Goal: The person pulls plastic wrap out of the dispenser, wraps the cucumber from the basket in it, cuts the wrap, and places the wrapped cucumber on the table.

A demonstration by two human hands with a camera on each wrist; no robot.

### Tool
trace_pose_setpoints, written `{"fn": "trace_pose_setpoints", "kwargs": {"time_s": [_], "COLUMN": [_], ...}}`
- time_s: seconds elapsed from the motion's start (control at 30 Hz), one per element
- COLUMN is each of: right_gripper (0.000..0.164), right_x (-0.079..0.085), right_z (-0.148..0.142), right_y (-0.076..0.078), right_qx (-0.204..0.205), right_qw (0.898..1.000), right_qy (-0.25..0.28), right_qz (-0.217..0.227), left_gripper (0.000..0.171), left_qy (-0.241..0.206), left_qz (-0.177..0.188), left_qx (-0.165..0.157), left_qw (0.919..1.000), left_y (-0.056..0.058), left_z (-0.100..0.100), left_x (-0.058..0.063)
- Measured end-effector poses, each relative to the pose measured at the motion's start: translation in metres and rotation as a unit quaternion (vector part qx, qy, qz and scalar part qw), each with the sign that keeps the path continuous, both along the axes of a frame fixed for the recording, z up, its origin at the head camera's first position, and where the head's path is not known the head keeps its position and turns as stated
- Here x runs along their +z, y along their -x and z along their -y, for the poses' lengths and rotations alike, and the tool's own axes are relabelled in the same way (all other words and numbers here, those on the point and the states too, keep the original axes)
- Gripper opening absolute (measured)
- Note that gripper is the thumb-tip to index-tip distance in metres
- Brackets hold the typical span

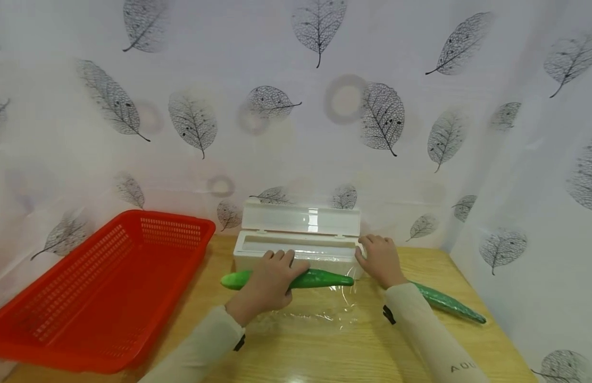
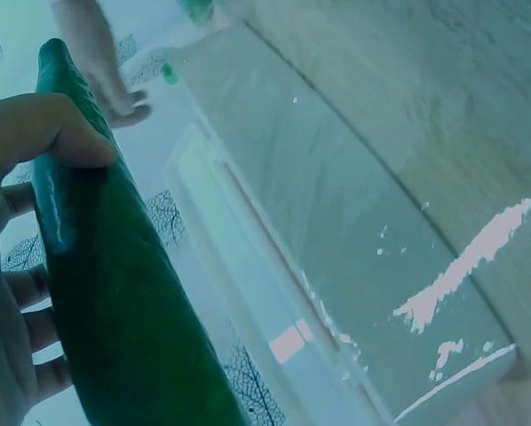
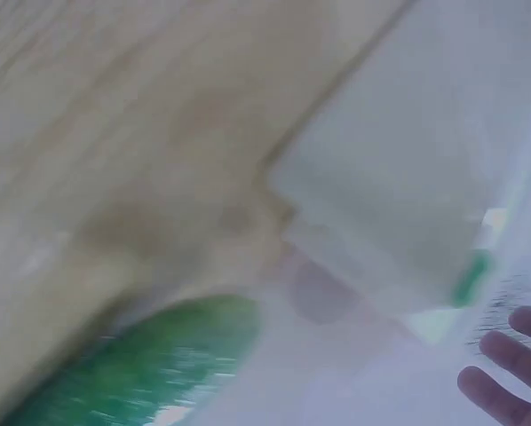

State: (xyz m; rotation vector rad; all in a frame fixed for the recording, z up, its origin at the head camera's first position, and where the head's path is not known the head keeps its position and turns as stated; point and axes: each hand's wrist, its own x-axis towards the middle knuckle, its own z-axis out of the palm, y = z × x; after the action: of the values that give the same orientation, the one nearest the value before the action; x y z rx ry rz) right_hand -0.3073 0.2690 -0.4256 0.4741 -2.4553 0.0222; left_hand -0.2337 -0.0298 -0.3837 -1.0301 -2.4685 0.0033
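My left hand (image 1: 269, 282) grips a green cucumber (image 1: 322, 278) around its middle, level in front of a white cling film dispenser (image 1: 243, 261). In the left wrist view the thumb lies across the cucumber (image 2: 132, 284), the other fingers behind it. The dispenser's lid (image 1: 276, 218) stands raised at the back. Clear cling film (image 1: 319, 316) comes down from its front onto the table, beneath the cucumber. At the dispenser's right end is my right hand (image 1: 382, 260), holding nothing; its fingers (image 3: 510, 364) are spread in the right wrist view.
A second cucumber (image 1: 449, 304), wrapped in film, lies on the wooden table (image 1: 324, 361) beyond my right forearm. On the left stands a large red plastic basket (image 1: 205, 229). A leaf-patterned sheet (image 1: 296, 159) hangs behind and along the right side.
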Motion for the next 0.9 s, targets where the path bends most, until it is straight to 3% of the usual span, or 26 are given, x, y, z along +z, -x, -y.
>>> {"fn": "trace_pose_setpoints", "kwargs": {"time_s": [0.2, 0.3, 0.4, 0.63, 0.9], "right_gripper": [0.023, 0.027, 0.035, 0.043, 0.038], "right_x": [0.029, 0.030, 0.022, 0.004, 0.001], "right_z": [0.032, 0.047, 0.057, 0.068, 0.067], "right_y": [-0.043, -0.062, -0.076, -0.085, -0.084], "right_qx": [0.110, 0.155, 0.173, 0.175, 0.194], "right_qw": [0.991, 0.985, 0.982, 0.982, 0.979], "right_qy": [0.005, -0.009, -0.036, -0.048, -0.015], "right_qz": [-0.077, -0.078, -0.068, -0.051, -0.060], "left_gripper": [0.052, 0.050, 0.049, 0.046, 0.049], "left_qy": [0.004, 0.011, 0.015, 0.008, -0.029], "left_qz": [-0.007, -0.017, -0.021, -0.045, -0.039], "left_qx": [0.000, 0.003, 0.007, 0.012, 0.005], "left_qw": [1.0000, 0.9998, 0.9996, 0.9989, 0.9988], "left_y": [-0.002, -0.002, -0.003, -0.010, -0.012], "left_z": [-0.007, -0.011, -0.014, -0.021, -0.019], "left_x": [-0.008, -0.013, -0.016, -0.018, -0.016]}}
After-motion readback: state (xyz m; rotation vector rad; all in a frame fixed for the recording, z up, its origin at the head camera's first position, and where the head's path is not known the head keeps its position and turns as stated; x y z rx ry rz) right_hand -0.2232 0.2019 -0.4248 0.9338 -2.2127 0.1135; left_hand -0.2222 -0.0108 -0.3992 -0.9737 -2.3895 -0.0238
